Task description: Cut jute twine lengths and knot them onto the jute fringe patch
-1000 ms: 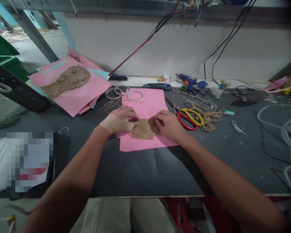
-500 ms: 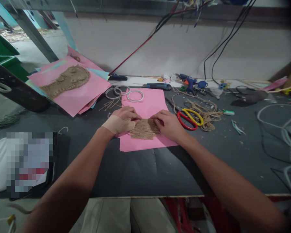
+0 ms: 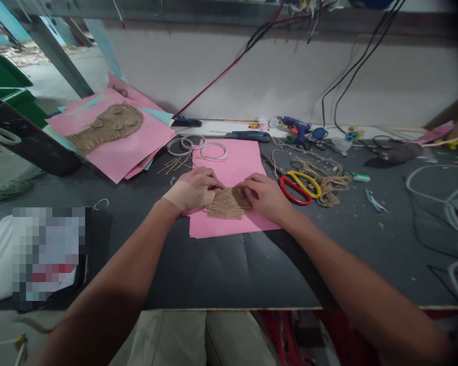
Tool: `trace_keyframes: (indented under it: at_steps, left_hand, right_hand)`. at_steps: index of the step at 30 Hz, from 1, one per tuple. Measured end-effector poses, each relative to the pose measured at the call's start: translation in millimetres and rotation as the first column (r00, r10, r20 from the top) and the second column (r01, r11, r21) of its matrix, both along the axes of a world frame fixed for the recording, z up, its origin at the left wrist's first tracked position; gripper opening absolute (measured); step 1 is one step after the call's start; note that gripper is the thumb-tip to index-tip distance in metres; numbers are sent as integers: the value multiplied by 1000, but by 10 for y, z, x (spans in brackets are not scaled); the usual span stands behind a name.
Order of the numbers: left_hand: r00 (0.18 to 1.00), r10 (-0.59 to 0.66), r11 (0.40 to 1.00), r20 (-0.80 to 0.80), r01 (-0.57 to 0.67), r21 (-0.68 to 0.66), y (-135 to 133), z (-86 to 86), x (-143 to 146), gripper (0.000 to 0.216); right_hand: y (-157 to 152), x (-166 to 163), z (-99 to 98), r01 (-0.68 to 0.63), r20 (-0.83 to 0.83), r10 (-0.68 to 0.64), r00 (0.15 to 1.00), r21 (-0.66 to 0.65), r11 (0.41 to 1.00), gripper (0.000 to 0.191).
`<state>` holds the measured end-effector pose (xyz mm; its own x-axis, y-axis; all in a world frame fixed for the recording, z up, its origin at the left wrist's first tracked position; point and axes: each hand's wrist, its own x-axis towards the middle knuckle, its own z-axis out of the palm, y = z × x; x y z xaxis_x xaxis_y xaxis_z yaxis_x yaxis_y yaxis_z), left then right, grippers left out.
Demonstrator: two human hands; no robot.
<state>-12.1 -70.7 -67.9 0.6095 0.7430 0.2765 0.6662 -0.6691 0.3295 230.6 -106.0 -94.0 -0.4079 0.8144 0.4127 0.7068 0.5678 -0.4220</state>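
Observation:
A small patch of brown jute twine rows (image 3: 229, 204) lies on a pink paper sheet (image 3: 229, 160) on the dark worktable. My left hand (image 3: 196, 187), with a beige wrap at the wrist, presses its bent fingertips on the patch's upper left edge. From the other side my right hand (image 3: 265, 195) rests on the patch's upper right edge, fingers curled down onto the twine. Both hands pinch at the top strand.
Red and yellow scissors (image 3: 299, 185) and a loose twine bundle (image 3: 322, 175) lie to the right. White rings (image 3: 212, 150) sit behind the sheet. A finished jute shape (image 3: 107, 124) rests on pink sheets at left. A glue gun (image 3: 297, 127) and cables crowd the back.
My left hand has crept slightly right along the patch's top edge. The patch and the right hand stay put.

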Motion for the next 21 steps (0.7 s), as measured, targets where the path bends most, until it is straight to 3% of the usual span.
trace_keyframes:
  at_steps: [21]
  left_hand:
    - [998,-50,996,-33,52,69,14,26,-2,19]
  right_hand:
    - [23,12,-17,4,100,-7,995,30,1000,34]
